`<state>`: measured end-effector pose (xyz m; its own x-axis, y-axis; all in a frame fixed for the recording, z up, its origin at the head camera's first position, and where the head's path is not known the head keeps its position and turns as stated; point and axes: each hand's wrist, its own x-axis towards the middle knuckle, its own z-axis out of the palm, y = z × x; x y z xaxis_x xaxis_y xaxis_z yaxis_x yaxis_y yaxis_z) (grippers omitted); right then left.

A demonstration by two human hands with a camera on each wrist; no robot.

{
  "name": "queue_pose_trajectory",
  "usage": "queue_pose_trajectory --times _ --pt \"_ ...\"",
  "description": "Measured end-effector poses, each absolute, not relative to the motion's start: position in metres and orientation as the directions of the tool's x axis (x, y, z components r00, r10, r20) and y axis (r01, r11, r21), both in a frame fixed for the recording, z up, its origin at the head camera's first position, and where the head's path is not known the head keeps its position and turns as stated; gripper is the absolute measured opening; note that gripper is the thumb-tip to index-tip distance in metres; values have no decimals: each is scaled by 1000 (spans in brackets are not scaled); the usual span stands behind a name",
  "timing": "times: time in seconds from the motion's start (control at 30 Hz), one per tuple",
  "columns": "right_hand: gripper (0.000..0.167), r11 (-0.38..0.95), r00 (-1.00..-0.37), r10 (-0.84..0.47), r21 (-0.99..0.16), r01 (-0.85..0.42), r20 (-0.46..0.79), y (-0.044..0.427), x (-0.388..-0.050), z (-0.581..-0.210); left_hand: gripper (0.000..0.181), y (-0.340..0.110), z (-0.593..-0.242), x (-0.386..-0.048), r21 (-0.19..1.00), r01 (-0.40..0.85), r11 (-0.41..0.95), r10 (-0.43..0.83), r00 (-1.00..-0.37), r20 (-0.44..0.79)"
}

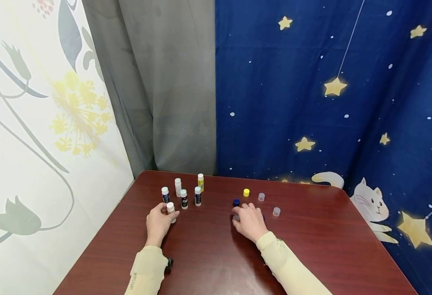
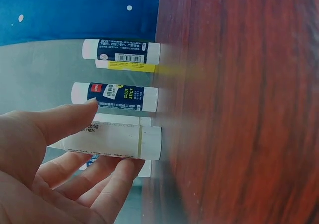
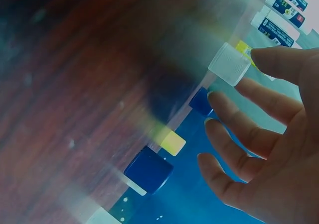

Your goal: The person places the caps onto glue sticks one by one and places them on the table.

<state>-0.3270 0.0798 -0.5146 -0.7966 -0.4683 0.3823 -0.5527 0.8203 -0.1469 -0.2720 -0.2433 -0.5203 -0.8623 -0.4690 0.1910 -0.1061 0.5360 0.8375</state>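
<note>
On the table's left part, my left hand (image 1: pixel 158 222) has its thumb and fingers around a white glue stick (image 1: pixel 170 208), which stands upright; the left wrist view shows the hand (image 2: pixel 75 159) close about this white stick (image 2: pixel 114 138). Across the table, my right hand (image 1: pixel 250 221) is low over the caps. In the right wrist view its thumb and index finger are at a clear cap (image 3: pixel 230 64), the other fingers of the hand (image 3: pixel 269 114) spread. A blue cap (image 3: pixel 148 169) and a yellow cap (image 3: pixel 173 142) stand near it.
Behind my left hand several glue sticks stand upright, among them a dark-labelled one (image 1: pixel 198 196) and a yellow one (image 1: pixel 200 182). Around my right hand are a blue cap (image 1: pixel 236 202), a yellow cap (image 1: pixel 246 192) and clear caps (image 1: pixel 276 212). Curtains hang behind the table (image 1: pixel 208 254).
</note>
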Motion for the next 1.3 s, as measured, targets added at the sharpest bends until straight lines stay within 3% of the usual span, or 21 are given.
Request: queue_pose_trajectory --times 0.57,1.0,1.3 --pt "13 811 -790 -485 -144 -566 375 82 -324 -511 27 -242 -519 -270 799 -127 587 -461 -864 202" --pt "21 814 -790 -463 -160 -559 402 84 -320 -495 33 -238 -506 -268 792 -85 605 -449 -858 251" --pt "18 808 -795 -435 -206 -552 423 88 -319 -486 36 -231 -496 -265 770 -57 635 -424 -859 287"
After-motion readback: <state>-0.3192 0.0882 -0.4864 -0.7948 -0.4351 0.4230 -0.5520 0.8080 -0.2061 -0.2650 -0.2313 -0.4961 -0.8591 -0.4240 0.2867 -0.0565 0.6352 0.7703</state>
